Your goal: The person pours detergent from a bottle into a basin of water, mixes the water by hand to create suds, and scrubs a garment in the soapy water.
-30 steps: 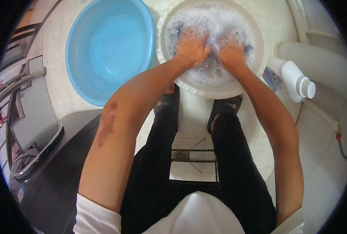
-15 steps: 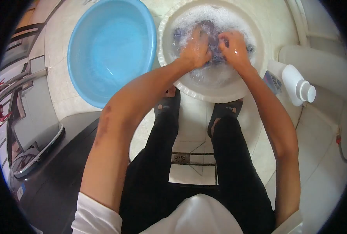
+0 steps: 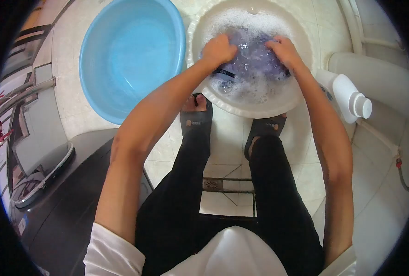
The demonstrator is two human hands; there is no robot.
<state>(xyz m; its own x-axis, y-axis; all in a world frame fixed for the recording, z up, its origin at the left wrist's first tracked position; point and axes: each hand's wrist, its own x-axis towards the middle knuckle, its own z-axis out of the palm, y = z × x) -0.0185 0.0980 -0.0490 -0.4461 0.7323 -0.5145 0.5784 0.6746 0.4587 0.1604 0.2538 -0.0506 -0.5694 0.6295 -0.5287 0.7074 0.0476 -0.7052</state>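
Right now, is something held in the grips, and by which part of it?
Yes, the purple cloth: the left grip holds its left side, the right grip its right side. Whether these are edges, I cannot tell.

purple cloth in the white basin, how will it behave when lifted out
The purple cloth is probably floppy, given its loose folds. It looks soaked, so likely heavy for its size, and may be slippery with suds around it.

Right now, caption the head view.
Left hand and right hand grip wet purple cloth in a sudsy white basin.
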